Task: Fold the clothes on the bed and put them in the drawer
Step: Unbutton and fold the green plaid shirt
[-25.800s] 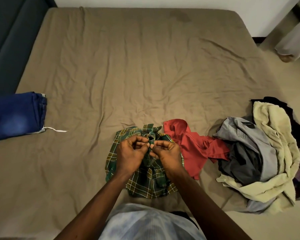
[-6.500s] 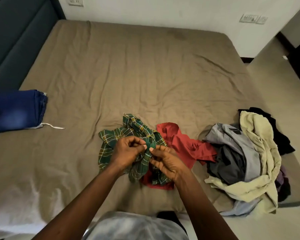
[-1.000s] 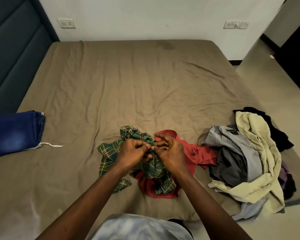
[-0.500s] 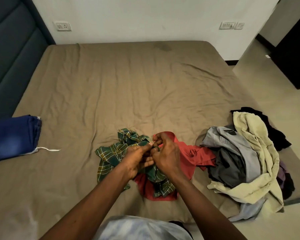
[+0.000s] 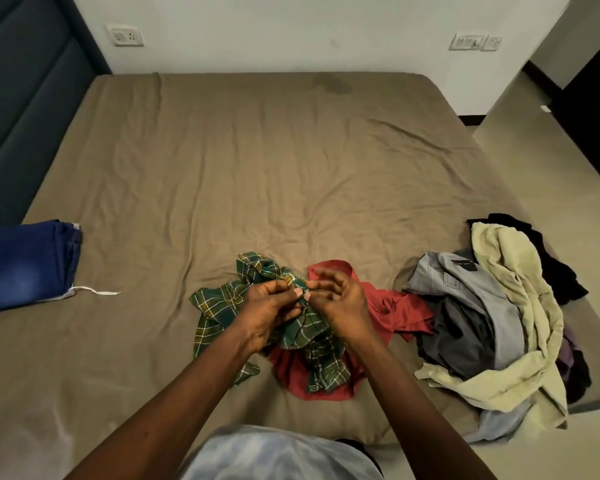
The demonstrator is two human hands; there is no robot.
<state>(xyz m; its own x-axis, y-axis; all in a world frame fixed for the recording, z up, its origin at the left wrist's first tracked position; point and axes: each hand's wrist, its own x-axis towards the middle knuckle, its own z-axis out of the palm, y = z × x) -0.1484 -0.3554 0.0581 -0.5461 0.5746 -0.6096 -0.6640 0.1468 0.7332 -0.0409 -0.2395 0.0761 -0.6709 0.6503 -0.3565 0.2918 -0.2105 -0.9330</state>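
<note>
The green plaid shirt (image 5: 219, 306), bunched near the bed's (image 5: 291, 168) front edge on top of a red garment (image 5: 395, 306), is pinched by the left hand (image 5: 267, 310) and right hand (image 5: 343, 306), so lifting it might drag the red one along.

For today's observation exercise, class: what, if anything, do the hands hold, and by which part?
The left hand and right hand pinch the green plaid shirt by one small bunched fold.
</note>
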